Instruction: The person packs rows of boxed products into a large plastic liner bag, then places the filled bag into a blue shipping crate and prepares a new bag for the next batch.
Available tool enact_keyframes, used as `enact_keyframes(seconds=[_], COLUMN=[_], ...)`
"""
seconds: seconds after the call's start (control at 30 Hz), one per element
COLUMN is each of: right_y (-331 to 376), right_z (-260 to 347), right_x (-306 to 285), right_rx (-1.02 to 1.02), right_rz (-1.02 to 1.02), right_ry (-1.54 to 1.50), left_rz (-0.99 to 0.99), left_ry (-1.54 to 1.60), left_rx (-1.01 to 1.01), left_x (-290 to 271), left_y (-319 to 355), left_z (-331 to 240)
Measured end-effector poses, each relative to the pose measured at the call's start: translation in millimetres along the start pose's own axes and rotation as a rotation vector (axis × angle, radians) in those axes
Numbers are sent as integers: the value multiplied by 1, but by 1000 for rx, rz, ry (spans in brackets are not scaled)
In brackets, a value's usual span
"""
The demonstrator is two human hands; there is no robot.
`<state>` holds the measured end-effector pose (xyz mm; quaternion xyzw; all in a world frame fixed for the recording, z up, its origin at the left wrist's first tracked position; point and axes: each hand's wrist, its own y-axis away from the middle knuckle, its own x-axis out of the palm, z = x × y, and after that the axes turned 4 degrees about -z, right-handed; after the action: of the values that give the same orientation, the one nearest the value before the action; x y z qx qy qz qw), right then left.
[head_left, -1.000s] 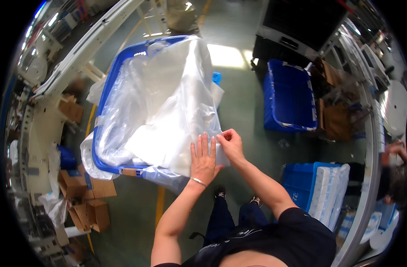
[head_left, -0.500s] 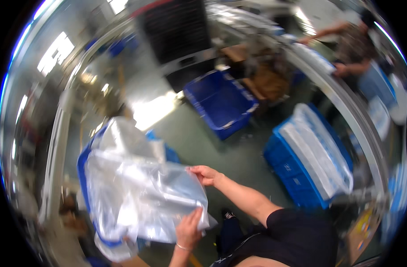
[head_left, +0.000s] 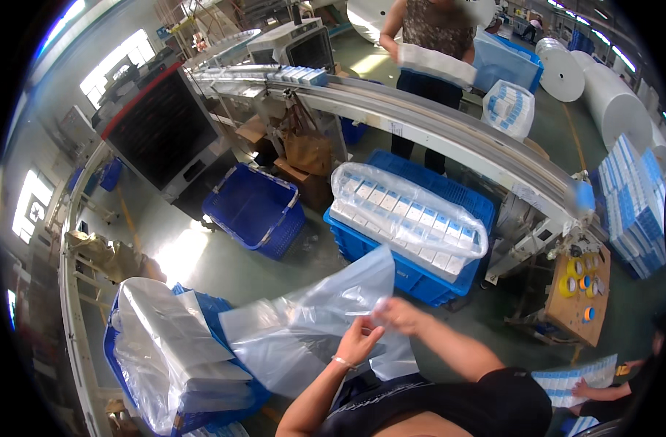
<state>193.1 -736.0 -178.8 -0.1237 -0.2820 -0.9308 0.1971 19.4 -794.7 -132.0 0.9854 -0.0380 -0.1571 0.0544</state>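
A large clear plastic bag [head_left: 296, 331] spreads out in front of my body, its far corner reaching up against a blue crate. My left hand [head_left: 358, 341] pinches the bag's near edge. Close beside it my right hand [head_left: 404, 317], slightly blurred, grips the same edge, and the two hands nearly touch. At the left, a blue basket [head_left: 113, 357] holds a thick pile of similar clear bags [head_left: 162, 328]. Ahead, the blue crate [head_left: 347, 240] carries rows of small white-and-blue packs [head_left: 406, 207] wrapped in a clear bag.
Another blue basket [head_left: 293, 218] stands on the floor beyond. A conveyor [head_left: 420, 131] crosses behind the crate; a person [head_left: 439, 29] there holds a white bundle [head_left: 436, 67]. At right are a wooden table [head_left: 595, 324] with tape rolls [head_left: 568, 285] and another person's hand [head_left: 582, 390] on packs.
The bag has come away from the pile in the left basket and now hangs before me. My hands have drawn together on its edge. My view has turned right.
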Motion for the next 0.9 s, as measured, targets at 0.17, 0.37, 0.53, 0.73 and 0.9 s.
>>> enact_keyframes(seconds=[0.17,0.37,0.53,0.73,0.9], right_y=[28,37,132,220,145], right_z=[-9,-94,-125,-187,-128], right_x=[21,-131,-195,-11,209], right_rx=[247,-108,4,161,-983], right_rz=[159,-939,-1368,-1451,-801], right_ry=[-597,433,183,1356,1134], left_rz=[48,-510,-753,-531,71], left_ry=[233,-88,-557,-489,-500], left_rx=[-344,-189,-45,179,373], left_x=[-3,-194,-342,-361,-283], left_y=[14,56,65,69,115], left_z=[76,101,80,63,-54])
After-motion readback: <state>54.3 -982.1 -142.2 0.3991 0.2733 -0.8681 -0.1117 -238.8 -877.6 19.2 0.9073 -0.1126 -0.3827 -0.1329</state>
